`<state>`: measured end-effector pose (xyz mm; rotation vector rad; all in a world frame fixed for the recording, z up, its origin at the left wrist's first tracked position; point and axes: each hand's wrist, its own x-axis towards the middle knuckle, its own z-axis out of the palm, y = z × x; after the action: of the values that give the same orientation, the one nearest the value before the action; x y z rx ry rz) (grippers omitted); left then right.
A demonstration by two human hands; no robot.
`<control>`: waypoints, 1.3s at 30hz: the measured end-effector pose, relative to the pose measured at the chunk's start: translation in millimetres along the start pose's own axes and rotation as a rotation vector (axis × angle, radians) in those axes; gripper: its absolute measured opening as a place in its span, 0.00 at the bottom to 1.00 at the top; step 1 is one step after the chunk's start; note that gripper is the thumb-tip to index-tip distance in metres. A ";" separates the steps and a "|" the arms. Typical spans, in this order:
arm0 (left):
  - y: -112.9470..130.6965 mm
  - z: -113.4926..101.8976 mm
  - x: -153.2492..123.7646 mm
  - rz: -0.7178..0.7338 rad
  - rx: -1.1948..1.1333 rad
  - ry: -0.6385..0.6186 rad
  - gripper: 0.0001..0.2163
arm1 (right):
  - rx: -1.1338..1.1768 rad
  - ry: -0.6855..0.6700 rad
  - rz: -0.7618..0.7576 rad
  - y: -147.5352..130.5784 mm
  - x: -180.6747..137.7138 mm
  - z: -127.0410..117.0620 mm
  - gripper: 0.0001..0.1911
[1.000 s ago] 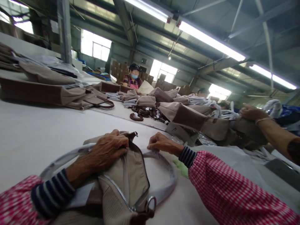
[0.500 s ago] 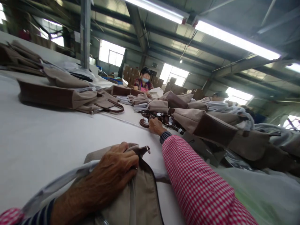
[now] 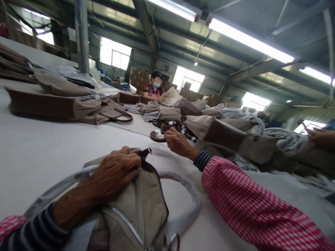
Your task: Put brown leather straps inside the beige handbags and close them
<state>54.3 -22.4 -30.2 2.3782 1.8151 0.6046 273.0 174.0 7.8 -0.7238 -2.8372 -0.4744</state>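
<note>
Pressing down on the beige bag [image 3: 136, 205], the left hand [image 3: 115, 172] lies flat across the bag's upper edge, fingers curled together over the fabric near the dark tab at its top corner. The bag lies on the white table [image 3: 39, 153], nearest the camera, with its zipper running down the front and a wrapped handle [image 3: 188, 198] looping out on the table beyond it. The right hand [image 3: 178, 143] is stretched past the bag toward the far side, fingers bent and closing on a round brown strap piece [image 3: 157, 135] that lies on the table; contact is at the fingertips, and I cannot tell whether the piece is lifted. Behind that strap piece sits a small heap of similar dark parts [image 3: 170, 126]. Farther beyond the bag, stacks of finished bags [image 3: 222, 132] run along the table, with another stack [image 3: 65, 106] off to the left of it. A person [image 3: 154, 87] sits at the far end of the table. Another person's hand [image 3: 320, 136] shows at the right edge, well apart from the bag.
</note>
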 end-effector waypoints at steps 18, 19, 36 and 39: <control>-22.9 4.6 -1.7 0.105 -0.020 0.075 0.09 | 0.656 -0.263 0.461 7.3 -98.2 -24.6 0.07; -22.0 4.3 -1.9 0.103 -0.022 0.074 0.09 | 0.608 -0.256 0.449 4.6 -94.4 -22.0 0.06; -19.2 4.2 -4.9 0.007 -0.064 0.035 0.12 | 0.234 -0.218 0.401 -8.1 -9.1 9.0 0.11; -22.5 6.6 -4.6 0.005 -0.046 0.054 0.11 | 0.234 -0.223 0.389 -11.0 -7.6 8.8 0.10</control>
<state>35.2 -19.1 -44.2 2.3595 1.7965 0.7097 273.4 164.6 -5.1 -1.3070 -2.7725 -0.0006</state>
